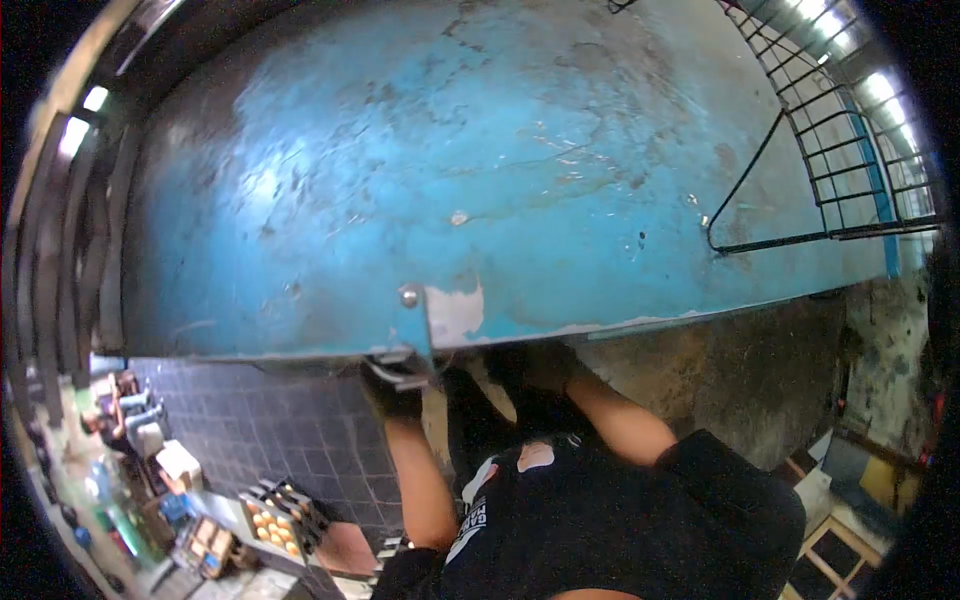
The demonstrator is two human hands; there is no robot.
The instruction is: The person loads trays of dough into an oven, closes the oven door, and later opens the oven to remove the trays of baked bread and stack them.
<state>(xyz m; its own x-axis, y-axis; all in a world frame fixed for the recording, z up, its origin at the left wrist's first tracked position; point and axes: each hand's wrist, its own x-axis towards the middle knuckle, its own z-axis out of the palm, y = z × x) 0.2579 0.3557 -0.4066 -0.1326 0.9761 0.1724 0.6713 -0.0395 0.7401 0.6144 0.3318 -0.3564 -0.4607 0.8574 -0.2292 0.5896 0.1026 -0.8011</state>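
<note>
A large blue worn surface with chipped paint fills the upper part of the head view. At its near edge a blue metal strap is bolted on and hangs down past the edge. My left hand, in a dark glove, is just under that edge, beside a curved metal piece at the strap's lower end; whether it grips this piece does not show. Farther right, my right hand is in dark shadow below the edge, also dark-gloved. Its fingers cannot be made out.
A black wire rack stands on the right of the blue surface. Dark slats run along the left. Lower left are a tray of round yellowish items, boxes and a seated person. A wooden frame is lower right.
</note>
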